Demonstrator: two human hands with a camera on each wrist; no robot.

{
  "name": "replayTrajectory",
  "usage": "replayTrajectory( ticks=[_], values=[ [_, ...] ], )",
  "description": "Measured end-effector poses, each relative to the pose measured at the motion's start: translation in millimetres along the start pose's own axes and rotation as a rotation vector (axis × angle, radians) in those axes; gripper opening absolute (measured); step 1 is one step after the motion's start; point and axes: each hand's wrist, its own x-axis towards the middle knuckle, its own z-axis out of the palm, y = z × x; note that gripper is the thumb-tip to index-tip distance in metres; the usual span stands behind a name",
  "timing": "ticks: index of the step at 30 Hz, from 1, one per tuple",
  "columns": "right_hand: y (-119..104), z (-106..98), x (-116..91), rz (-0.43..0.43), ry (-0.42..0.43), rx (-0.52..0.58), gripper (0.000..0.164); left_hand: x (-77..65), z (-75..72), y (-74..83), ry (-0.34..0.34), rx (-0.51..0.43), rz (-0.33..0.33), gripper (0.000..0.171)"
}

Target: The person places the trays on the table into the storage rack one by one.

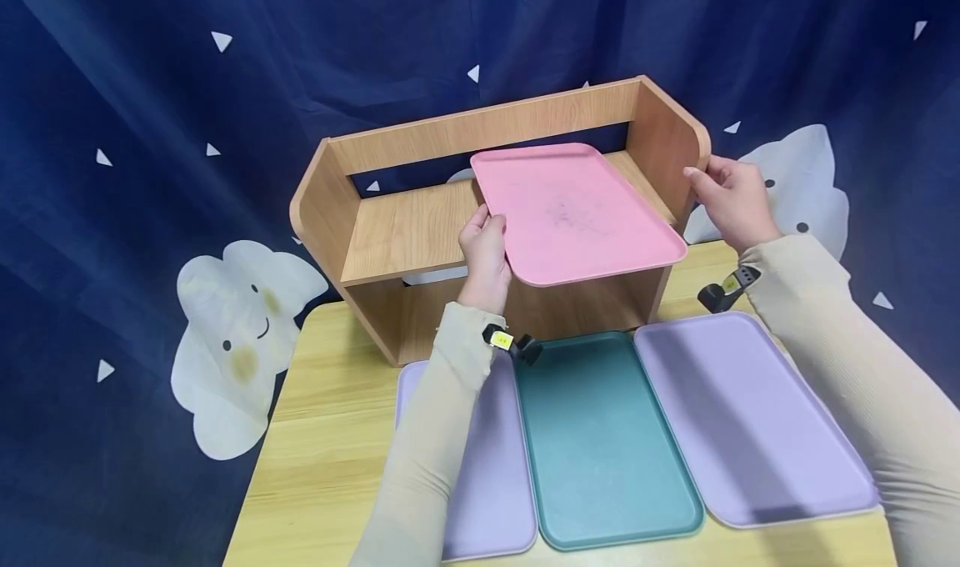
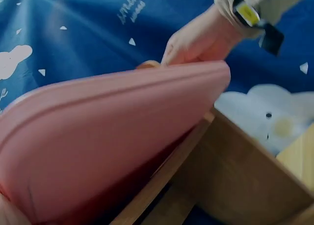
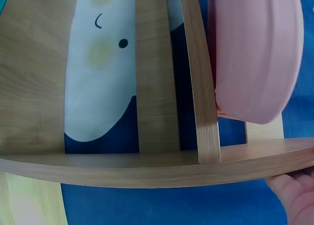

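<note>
A pink tray (image 1: 570,217) with dark smudges slants over the upper board of a wooden desk shelf (image 1: 408,229), its near edge jutting out past the front. My left hand (image 1: 486,258) grips the tray's left rim. On the other side, my right hand (image 1: 737,204) holds the upper front edge of the shelf's right side panel (image 1: 663,137). From the left wrist, the tray's underside (image 2: 108,136) fills much of the view. The right wrist view has the tray (image 3: 260,53) above the shelf board and part of my right hand (image 3: 297,195) at the panel edge.
Two lilac trays (image 1: 750,417) and a teal tray (image 1: 607,442) lie side by side on the yellowish wooden table (image 1: 322,434) in front of the shelf. Behind hangs a dark blue curtain (image 1: 375,42) with white clouds and triangles.
</note>
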Motion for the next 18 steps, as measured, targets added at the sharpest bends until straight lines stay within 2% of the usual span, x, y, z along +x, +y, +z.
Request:
replayTrajectory(
  ticks=[4, 11, 14, 18],
  values=[
    [-0.6, -0.5, 0.8, -0.006, 0.000, -0.015, 0.040, 3.7, 2.9, -2.4, -0.089, 0.100, 0.031, 0.049],
    [1.5, -0.6, 1.0, 0.013, -0.004, -0.063, 0.044, 6.2, -0.2, -12.5, -0.285, 0.409, 0.112, 0.058],
    [3.3, -0.2, 0.3, 0.017, -0.007, -0.075, 0.045, 5.5, -0.6, -18.0, -0.341, 0.465, 0.122, 0.062],
    [3.4, -1.0, -0.2, 0.028, -0.006, -0.077, 0.047, 6.4, 2.7, -20.4, -0.363, 0.501, 0.124, 0.066]
  ],
)
